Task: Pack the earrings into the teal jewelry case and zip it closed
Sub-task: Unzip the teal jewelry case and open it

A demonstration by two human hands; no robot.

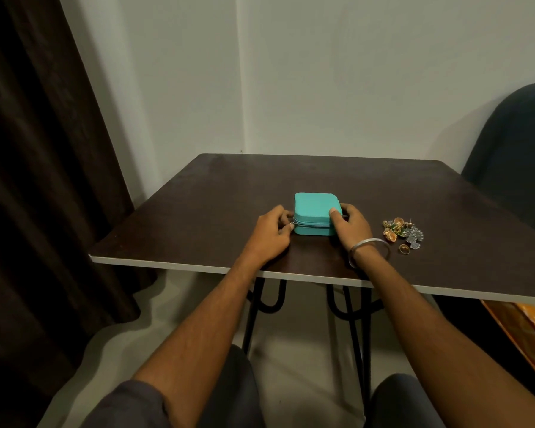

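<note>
The left hand (271, 231) pinches the zipper pull (292, 224) at the left side of the teal jewelry case (315, 211), while the right hand (349, 225) clasps its right side, thumb on the lid. The case sits closed near the desk's (198, 211) front edge; the earrings (402, 230) lie heaped just right of it.

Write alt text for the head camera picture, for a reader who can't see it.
Two hands hold a closed teal case on a dark table: the left hand pinches the zip pull, the right hand steadies the other end. A heap of earrings lies loose to the right.
</note>
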